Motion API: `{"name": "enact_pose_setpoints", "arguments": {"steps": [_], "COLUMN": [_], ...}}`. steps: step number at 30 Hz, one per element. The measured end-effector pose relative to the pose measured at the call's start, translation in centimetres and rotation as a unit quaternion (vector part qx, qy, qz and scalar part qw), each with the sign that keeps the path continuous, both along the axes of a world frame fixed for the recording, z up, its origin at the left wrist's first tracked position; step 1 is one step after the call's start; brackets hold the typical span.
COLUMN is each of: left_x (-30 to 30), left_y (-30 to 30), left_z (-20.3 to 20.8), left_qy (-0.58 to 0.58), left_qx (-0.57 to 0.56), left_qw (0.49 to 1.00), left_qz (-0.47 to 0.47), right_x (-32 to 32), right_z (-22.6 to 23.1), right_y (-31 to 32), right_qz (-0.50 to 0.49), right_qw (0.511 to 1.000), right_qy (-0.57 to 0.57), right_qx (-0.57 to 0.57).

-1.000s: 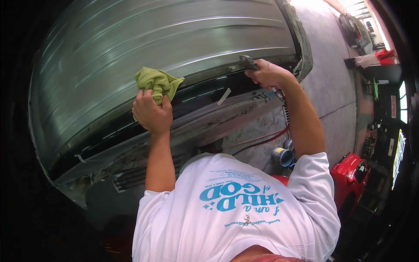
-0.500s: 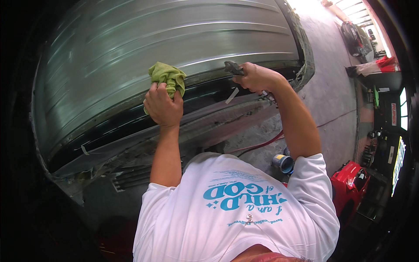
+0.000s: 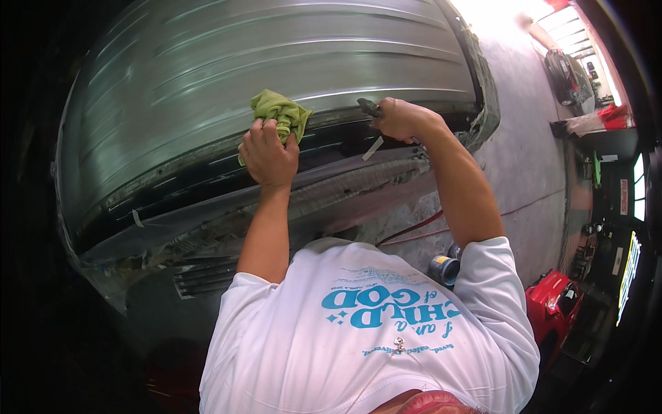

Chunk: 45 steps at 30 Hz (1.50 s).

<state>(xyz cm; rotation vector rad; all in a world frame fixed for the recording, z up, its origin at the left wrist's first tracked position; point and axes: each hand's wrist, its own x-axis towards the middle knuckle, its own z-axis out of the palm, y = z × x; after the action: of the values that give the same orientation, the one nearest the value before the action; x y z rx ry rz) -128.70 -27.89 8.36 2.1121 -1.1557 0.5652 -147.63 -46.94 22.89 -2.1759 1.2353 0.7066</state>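
Crumpled in my left hand is a yellow-green cloth, my fingers closed over its near side. The cloth rests at the seam between a bare grey metal vehicle roof and the glossy black strip along its near edge. Farther right along the same edge, my right hand is closed round a dark grey tool. Its blunt end sticks out to the left; my fingers hide the rest, so its kind is unclear. A small pale tape strip is on the black strip beside my right hand.
Wrinkled masking film hangs along the near side. A red hose runs below my right forearm. On the concrete floor stands an open can. A red car is at lower right, a dark car at far right.
My left hand and the cloth have shifted a little right along the roof edge. My right hand keeps its grip on the tool, nearly in place. The whole view has turned slightly.
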Motion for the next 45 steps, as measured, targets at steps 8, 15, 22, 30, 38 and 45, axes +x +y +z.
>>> {"name": "enact_pose_setpoints", "arguments": {"steps": [8,15,22,30,38,45], "left_x": [0.0,0.5,3.5,10.5,8.8,8.8], "left_y": [-0.2,0.0,0.7,3.5,3.5,3.8], "left_z": [-0.3,-0.8,2.1,1.6,0.6,0.8], "left_qy": [-0.039,-0.014,0.321,0.096,0.014,-0.018], "left_qx": [0.007,-0.028,-0.300,-0.044,0.021,0.044], "left_qw": [0.999,0.999,0.898,0.993,0.997,0.996], "left_qz": [0.012,-0.015,0.017,0.049,0.071,0.072], "right_x": [1.2,5.5,4.8,11.4,13.2,11.6], "right_z": [0.7,-3.0,-2.2,-5.0,-4.1,-2.0], "right_y": [1.7,9.6,10.3,18.3,17.1,12.9], "right_qz": [0.048,0.057,0.012,0.089,0.047,0.025], "right_qw": [0.994,0.982,0.980,0.969,0.979,0.993], "right_qy": [-0.083,-0.160,-0.155,-0.191,-0.175,-0.088], "right_qx": [-0.043,-0.080,-0.122,-0.128,-0.094,-0.075]}}
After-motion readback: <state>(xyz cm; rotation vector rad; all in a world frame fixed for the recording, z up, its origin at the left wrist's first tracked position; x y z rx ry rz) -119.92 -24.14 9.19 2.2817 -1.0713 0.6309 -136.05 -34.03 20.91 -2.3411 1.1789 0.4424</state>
